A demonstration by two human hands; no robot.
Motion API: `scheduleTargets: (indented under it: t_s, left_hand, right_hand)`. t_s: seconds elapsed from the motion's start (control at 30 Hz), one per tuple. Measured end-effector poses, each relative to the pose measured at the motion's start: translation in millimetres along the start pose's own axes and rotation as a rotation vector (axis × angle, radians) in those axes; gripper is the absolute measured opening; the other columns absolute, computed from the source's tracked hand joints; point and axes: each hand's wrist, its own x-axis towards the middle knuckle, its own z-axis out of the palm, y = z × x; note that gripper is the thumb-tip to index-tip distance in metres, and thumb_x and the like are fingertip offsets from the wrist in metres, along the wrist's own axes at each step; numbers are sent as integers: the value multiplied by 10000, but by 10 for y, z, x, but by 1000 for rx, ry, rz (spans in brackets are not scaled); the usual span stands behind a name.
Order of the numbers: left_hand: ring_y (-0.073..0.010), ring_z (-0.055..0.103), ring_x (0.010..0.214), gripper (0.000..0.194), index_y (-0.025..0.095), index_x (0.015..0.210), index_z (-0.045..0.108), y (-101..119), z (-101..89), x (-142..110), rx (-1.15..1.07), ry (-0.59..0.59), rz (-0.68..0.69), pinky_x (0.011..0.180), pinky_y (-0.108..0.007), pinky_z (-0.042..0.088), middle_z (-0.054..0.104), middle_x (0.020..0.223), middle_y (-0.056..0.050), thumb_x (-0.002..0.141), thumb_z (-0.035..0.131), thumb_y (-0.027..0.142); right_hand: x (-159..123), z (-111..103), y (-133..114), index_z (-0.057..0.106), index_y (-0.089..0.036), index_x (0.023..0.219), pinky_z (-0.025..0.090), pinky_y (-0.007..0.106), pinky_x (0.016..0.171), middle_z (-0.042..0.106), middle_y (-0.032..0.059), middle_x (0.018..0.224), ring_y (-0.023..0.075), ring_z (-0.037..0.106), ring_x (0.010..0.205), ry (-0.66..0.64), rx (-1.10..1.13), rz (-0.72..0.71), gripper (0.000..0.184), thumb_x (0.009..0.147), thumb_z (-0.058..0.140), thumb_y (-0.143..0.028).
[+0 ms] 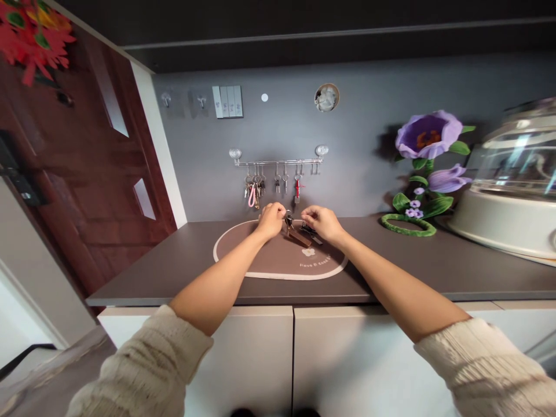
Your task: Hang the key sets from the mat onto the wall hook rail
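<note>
Above the mat, my left hand (271,220) is closed, its fingertips pinched at a key ring. From that ring a bunch of keys (289,220) hangs, with a brown strap-like fob (299,237) pointing down to the right. To its right my right hand (323,222) is also closed, thumb and fingers drawn together; whatever it may pinch is too small to make out. Dark keys (311,232) show just below those fingers, on or just over the brown mat (269,260). The mat has a pale border, a small flower and lettering.
On the wall behind, a clear hook rail (278,163) holds several key bunches, one with a pink loop (252,196) and one red piece (297,188). A purple crochet flower (428,136) and a clear-domed appliance (512,202) stand right on the counter (417,266). A dark shelf (304,35) overhangs.
</note>
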Motion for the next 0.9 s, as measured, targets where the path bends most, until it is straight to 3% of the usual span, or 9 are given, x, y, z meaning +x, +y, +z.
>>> scheduleTargets:
  t_s: [0.17,0.37,0.67,0.9]
  left_hand:
    - [-179,469,905,145,187,727,527,123,-111,-10,22,61,41,829,-322,331,562,884,-47,799,404,161]
    - [-138,487,812,109,167,738,501,166,-120,27,-196,97,91,762,-249,359,559,808,-29,802,413,169]
    - [-105,495,755,107,152,794,508,289,-159,-5,-433,67,67,731,-214,371,557,789,-9,814,425,214]
    - [-100,500,768,139,149,827,520,331,-155,-28,-494,40,111,742,-212,390,569,813,-15,821,437,261]
  right_hand:
    - [5,15,-2,631,-181,753,409,246,655,646,14,746,116,547,644,13,76,-25,136,727,559,-294]
    - [6,32,-42,629,-177,843,427,269,747,648,37,862,138,573,786,-2,301,-54,234,722,576,-371]
    - [-31,-24,-250,653,-195,822,419,309,816,632,39,870,151,564,828,43,298,-125,225,705,602,-380]
    - [-24,-8,-247,648,-189,761,436,285,754,615,30,808,138,562,769,90,364,-129,227,676,627,-399]
